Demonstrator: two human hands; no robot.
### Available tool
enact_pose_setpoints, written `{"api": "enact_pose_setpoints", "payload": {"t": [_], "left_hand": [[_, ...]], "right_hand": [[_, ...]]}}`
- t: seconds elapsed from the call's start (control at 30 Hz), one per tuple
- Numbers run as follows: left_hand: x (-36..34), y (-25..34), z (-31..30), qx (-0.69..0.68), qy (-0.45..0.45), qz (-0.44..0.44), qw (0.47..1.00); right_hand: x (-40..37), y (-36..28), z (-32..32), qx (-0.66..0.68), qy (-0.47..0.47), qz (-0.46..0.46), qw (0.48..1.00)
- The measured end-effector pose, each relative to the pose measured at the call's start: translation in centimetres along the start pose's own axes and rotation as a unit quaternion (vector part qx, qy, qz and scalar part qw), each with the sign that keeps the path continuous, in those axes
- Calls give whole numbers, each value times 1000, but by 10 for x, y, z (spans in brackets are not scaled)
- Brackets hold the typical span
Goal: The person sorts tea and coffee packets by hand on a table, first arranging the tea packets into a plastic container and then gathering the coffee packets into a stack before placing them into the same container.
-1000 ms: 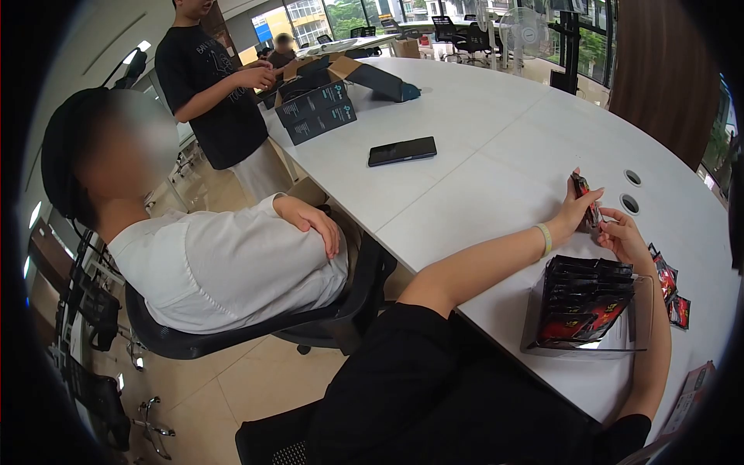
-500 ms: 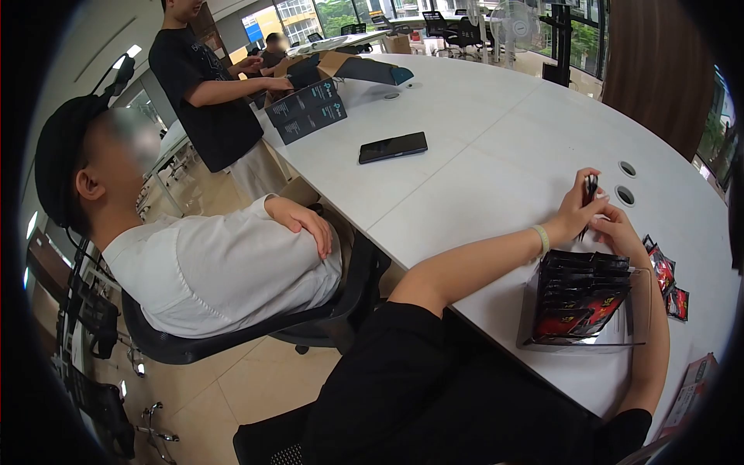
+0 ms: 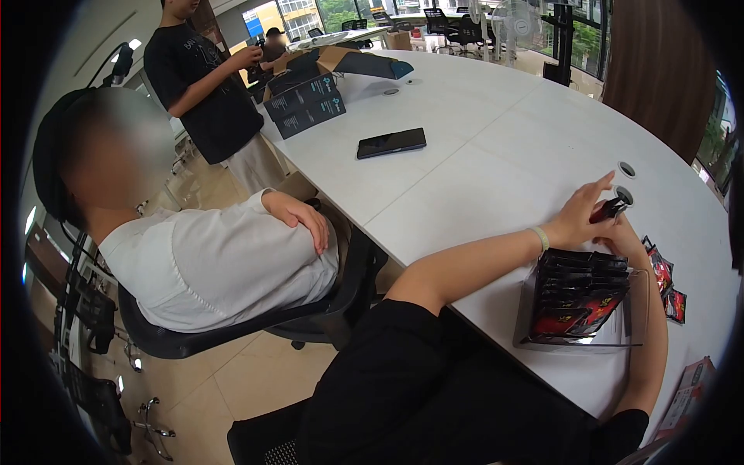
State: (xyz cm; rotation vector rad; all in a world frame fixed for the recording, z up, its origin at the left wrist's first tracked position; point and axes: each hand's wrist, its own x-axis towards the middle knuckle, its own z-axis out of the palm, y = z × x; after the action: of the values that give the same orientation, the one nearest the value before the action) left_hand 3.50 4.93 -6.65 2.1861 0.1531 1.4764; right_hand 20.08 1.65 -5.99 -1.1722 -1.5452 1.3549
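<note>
Just beyond a clear box of black and red sachets, both my hands are close together over the white table. My left hand, with a pale band at the wrist, has its index finger raised and spread, its palm beside a small bundle of dark sachets. Against the bundle's right side, my right hand has its fingers closed around its lower part. More red and black sachets lie on the table to the right of my right forearm.
A black phone lies on the white table. Dark boxes stand at the far left edge. A person in white sits at left; another in black stands behind. A red and white box is at lower right.
My left hand's fingers have opened and spread, and the sachets have tilted toward my right hand. The standing person's hands have lifted from the boxes. The seated person's head has turned.
</note>
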Motion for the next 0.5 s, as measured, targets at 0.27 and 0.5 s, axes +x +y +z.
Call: {"api": "enact_pose_setpoints", "payload": {"t": [0.27,0.5], "left_hand": [[0,-16,9,-42,38,-180,982],[-4,-38,17,-133,68,-255,955]], "right_hand": [[6,6,9,-3,208,-69,976],[15,24,-9,-145,138,-159,967]]}}
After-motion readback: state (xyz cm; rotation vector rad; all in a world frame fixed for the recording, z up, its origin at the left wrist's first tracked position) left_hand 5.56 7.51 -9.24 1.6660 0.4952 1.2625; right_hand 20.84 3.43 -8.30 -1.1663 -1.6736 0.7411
